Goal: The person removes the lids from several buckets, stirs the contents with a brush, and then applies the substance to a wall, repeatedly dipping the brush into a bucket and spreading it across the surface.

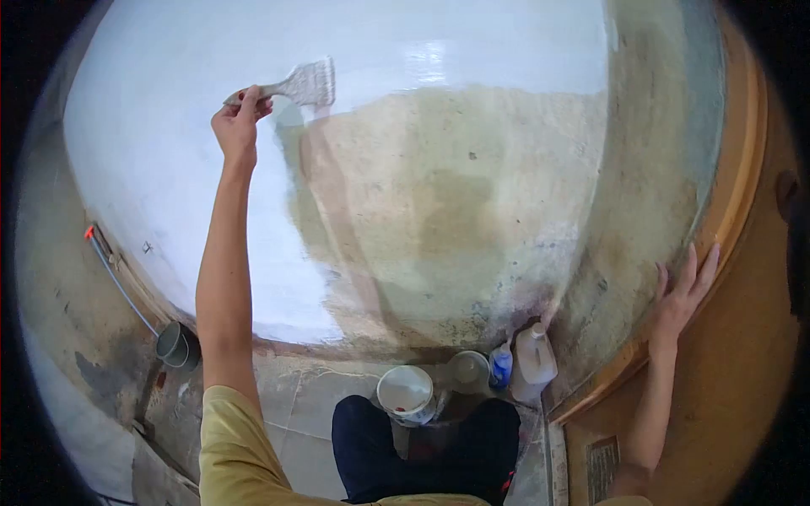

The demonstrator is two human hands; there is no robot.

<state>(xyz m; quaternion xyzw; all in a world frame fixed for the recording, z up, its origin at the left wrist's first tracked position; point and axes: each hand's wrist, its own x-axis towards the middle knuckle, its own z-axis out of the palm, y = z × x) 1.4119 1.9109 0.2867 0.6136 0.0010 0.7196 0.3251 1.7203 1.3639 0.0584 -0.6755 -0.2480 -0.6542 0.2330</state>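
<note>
My left hand [236, 126] is raised high at the upper left, its fingers closed around the handle of a wide paintbrush [308, 83]. White coats the bristles, which point right, at or close to the wall. Fresh white paint [194, 219] covers the wall's top and left side, while a stained beige patch [380, 160] shows bare in the middle. Over on the right, my right hand [677, 302] has its fingers spread against the wooden door frame [747, 143] and holds nothing.
Between my knees and the wall stands a white paint bucket [405, 390], with another pale tub [469, 371] beside it. A blue bottle [500, 367] and a whitish jug [534, 358] sit in the corner. At left are a dark bucket [175, 346] and a blue stick [122, 282].
</note>
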